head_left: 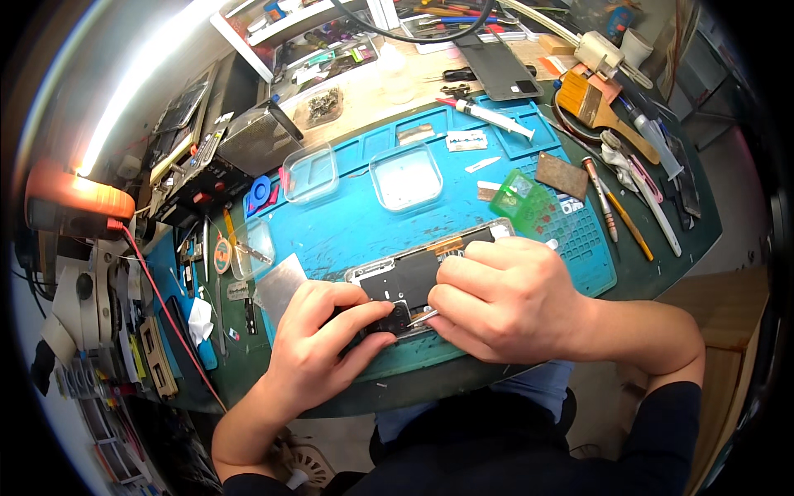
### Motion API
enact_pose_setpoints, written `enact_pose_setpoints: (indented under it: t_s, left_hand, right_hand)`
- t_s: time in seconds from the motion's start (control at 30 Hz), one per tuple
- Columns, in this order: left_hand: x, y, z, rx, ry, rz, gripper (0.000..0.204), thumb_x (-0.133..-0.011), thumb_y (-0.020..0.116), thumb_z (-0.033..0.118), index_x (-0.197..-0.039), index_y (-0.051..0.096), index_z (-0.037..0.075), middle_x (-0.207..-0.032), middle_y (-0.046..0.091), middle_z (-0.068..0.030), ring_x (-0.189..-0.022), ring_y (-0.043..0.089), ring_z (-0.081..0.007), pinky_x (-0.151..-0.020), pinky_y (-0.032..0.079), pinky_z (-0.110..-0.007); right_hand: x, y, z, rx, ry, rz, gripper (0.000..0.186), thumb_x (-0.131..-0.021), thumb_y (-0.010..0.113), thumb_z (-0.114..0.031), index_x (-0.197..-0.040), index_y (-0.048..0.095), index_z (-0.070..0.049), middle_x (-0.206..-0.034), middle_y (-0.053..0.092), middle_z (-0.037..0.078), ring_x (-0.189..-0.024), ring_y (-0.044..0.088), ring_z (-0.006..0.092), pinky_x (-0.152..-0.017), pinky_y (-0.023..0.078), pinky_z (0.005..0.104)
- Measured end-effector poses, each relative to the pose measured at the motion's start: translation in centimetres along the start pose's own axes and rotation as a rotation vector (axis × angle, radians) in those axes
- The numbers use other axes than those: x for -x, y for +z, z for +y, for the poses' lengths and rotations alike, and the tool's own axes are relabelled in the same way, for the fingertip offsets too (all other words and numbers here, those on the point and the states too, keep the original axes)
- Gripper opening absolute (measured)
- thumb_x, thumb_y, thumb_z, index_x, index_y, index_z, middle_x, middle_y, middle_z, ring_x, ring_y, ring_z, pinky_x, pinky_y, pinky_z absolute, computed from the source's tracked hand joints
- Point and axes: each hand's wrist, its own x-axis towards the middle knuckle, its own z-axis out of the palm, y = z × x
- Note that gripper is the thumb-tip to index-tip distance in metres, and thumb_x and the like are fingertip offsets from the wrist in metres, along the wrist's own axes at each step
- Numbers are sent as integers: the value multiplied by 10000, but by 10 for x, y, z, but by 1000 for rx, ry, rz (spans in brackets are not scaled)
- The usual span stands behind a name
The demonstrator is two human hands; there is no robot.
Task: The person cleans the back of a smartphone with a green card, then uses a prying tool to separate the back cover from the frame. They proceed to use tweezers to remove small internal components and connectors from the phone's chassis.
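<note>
An opened phone (407, 281) lies on the blue work mat (331, 231) in front of me, its inner parts and a gold-coloured flex cable (449, 245) showing. My left hand (327, 335) grips the phone's left end, fingertips and thumb closed around a black part near its lower edge. In my right hand (517, 302), closed over the phone's right half, is a thin metal tool (422, 319). Its tip points at the black part by my left fingertips. Most of the tool is hidden in my fist, so its exact kind does not show.
Beyond the phone stand clear plastic boxes (406, 177). A green plastic case (523, 202) and a brown metal plate (562, 175) lie to the right, near a syringe (496, 118), brush (591, 107) and screwdrivers (600, 198). A glowing orange lamp (78, 198) stands left.
</note>
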Motion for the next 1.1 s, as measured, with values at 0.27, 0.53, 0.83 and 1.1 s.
enact_pose_setpoints:
  t_s: [0.27, 0.53, 0.83, 1.1]
  left_hand:
    - [1, 1, -1, 1, 0, 2, 381, -726, 882, 100, -1080, 745, 65, -985, 649, -51, -876, 611, -239, -758, 480, -363]
    - [0, 1, -1, -6, 5, 0, 385, -721, 885, 97, -1080, 750, 63, -980, 648, -53, -869, 613, -240, -753, 483, -360]
    - [1, 1, 7, -87, 34, 6, 370, -740, 870, 83, -1084, 749, 21, -952, 645, -68, -806, 624, -243, -686, 508, -356]
    - [1, 5, 21, -335, 116, 21, 348, -774, 839, 93, -1085, 735, -23, -936, 646, -75, -732, 636, -217, -614, 515, -332]
  right_hand:
    - [-1, 2, 0, 26, -35, 26, 217, -756, 783, -189, -730, 576, -130, -774, 535, -20, -644, 545, 134, -534, 417, 294]
    - [0, 5, 4, -28, -27, 4, 223, -762, 794, -196, -764, 583, -125, -786, 538, -11, -668, 561, 148, -538, 426, 310]
    - [3, 4, 2, -116, 58, -38, 220, -761, 803, -178, -849, 615, -107, -811, 565, 21, -719, 618, 196, -580, 481, 340]
    - [3, 5, 1, -153, 79, -40, 126, -789, 675, -130, -806, 559, -83, -817, 551, 56, -751, 646, 210, -584, 524, 340]
